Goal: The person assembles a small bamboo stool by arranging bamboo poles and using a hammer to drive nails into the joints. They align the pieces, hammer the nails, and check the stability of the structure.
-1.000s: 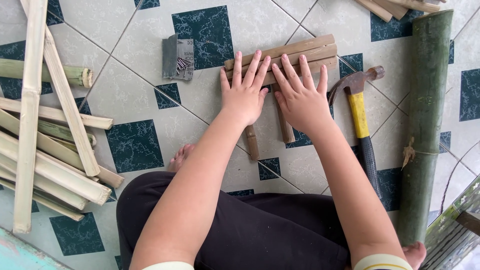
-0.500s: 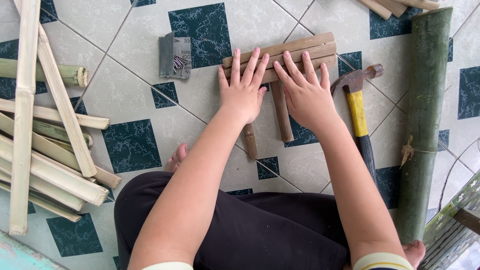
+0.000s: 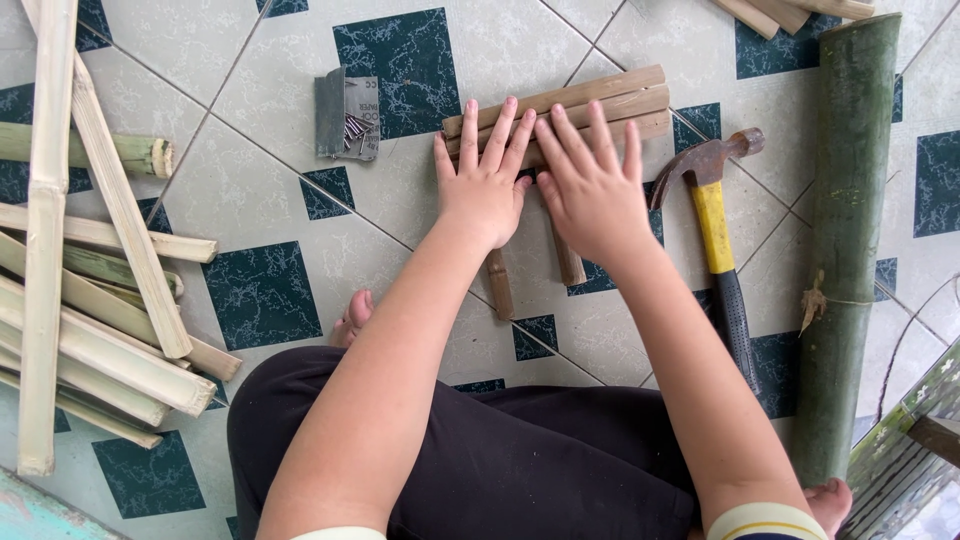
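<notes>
Your left hand (image 3: 487, 190) and right hand (image 3: 593, 190) lie flat, fingers spread, pressing the bamboo slats (image 3: 600, 100) on the tiled floor (image 3: 250, 190), gripping nothing. Hammer (image 3: 715, 225) just right; box of nails (image 3: 347, 115) left.

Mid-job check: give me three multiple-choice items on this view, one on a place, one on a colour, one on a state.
1. Where does the hammer lie?
A. Beside the right hand, on the floor
B. On the slat pile
C. In the lap

2. What colour is the hammer's upper handle?
A. Red
B. Yellow
C. Blue

3. How do both hands rest on the brown slats?
A. Clenched in fists
B. Flat, fingers spread
C. Lifted clear

Answers: 1 A, it lies on tile by that hand. 2 B, a yellow shaft above the black grip. 3 B, the left hand and right lie open.
</notes>
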